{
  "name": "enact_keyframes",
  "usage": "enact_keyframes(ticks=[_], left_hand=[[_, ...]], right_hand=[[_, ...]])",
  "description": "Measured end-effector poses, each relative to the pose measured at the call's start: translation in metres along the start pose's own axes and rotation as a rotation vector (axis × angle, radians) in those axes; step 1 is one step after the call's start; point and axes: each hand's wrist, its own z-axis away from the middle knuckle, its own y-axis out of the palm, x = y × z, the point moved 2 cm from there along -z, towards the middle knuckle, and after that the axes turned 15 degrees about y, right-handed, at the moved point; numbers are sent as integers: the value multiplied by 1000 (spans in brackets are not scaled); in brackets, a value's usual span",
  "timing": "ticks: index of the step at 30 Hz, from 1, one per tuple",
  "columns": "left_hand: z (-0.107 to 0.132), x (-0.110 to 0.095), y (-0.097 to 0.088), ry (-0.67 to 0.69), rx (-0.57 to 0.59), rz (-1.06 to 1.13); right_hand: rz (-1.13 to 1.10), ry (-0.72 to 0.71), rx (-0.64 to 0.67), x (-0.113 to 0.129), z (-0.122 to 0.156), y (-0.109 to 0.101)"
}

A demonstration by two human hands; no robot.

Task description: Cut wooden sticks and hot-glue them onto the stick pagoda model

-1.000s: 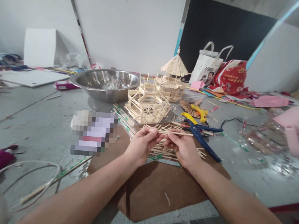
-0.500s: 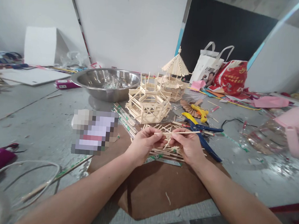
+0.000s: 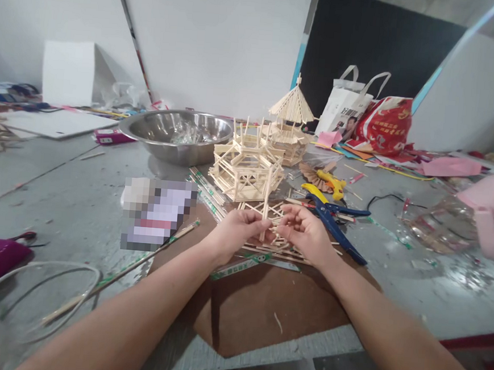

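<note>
My left hand (image 3: 243,230) pinches a thin wooden stick (image 3: 267,198) between thumb and fingertips, and the stick points upward. It looks like a chopstick; whether a second one lies along it I cannot tell. Just to the right, my right hand (image 3: 305,230) is open, its fingers loosely bent and apart, with nothing visible in them. Under both hands lies a pile of loose sticks (image 3: 276,247) on a brown sheet (image 3: 262,323). Beyond them stands a six-sided stick model (image 3: 247,176) with upright posts, and behind it a stick pavilion (image 3: 293,109) with a pointed roof.
Blue-handled cutters (image 3: 339,232) and a yellow glue gun (image 3: 332,186) lie to the right, near a pink-lidded clear jug (image 3: 436,217). A steel basin (image 3: 176,151) stands behind at left. Wrapped sticks (image 3: 207,193) and a blurred-out phone-like item (image 3: 154,215) are nearer.
The stick, earlier level between both hands, now stands upright in my left hand. My right hand has let go and opened its fingers. A green-printed wrapper shows more below my left hand.
</note>
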Motion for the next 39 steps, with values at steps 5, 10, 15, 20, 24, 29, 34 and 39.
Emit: enact_keyframes(ticks=[5, 10, 15, 20, 24, 29, 34, 39], left_hand=[[1, 4, 3, -74, -128, 287], [2, 7, 9, -80, -133, 329], [2, 9, 10, -80, -103, 317], [2, 7, 12, -63, -118, 304], [3, 7, 15, -47, -147, 277], [1, 7, 11, -18, -179, 225], [-4, 3, -9, 41, -265, 127], [-6, 1, -17, 46, -246, 105]], right_hand=[[459, -240, -60, 3, 6, 5], [620, -363, -116, 1, 8, 6], [633, -428, -99, 2, 7, 4], [642, -446, -101, 4, 8, 4], [651, -447, -101, 3, 10, 7], [733, -432, -135, 7, 7, -3], [983, -243, -509, 13, -9, -64], [1306, 336, -448, -13, -23, -111]])
